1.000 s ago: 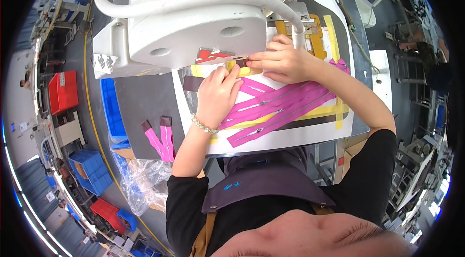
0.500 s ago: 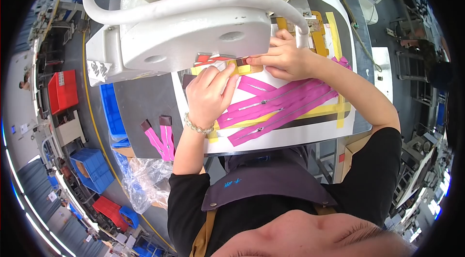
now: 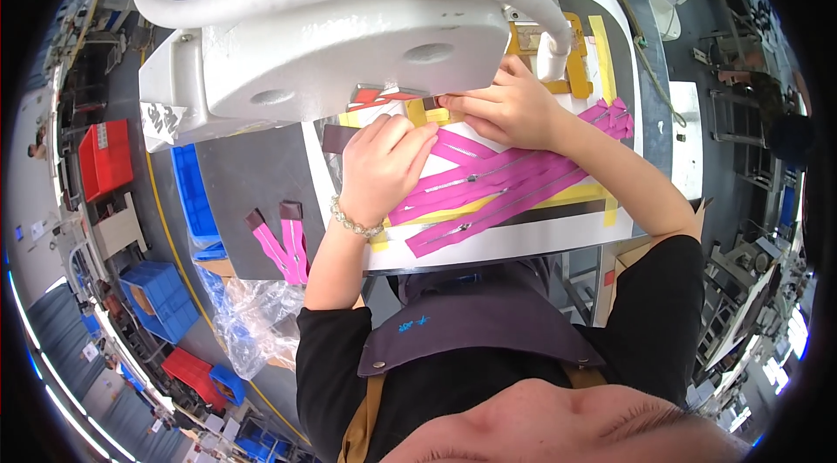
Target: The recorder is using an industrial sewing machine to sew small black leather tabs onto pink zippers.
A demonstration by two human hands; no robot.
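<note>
Looming white sewing machine head point(image 3: 340, 36) over the white template board point(image 3: 523, 241) | pink zippers point(image 3: 497, 193) crossed on board, near both hands | left hand point(image 3: 384, 162) flat, fingers together, pressing | right hand point(image 3: 506, 110) pinching small dark strip point(image 3: 431, 103) under machine

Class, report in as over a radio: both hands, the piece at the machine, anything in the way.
Left hand flat on pink zippers. Right hand pinching small dark strip under sewing machine head. Machine head hides the contact point.
</note>
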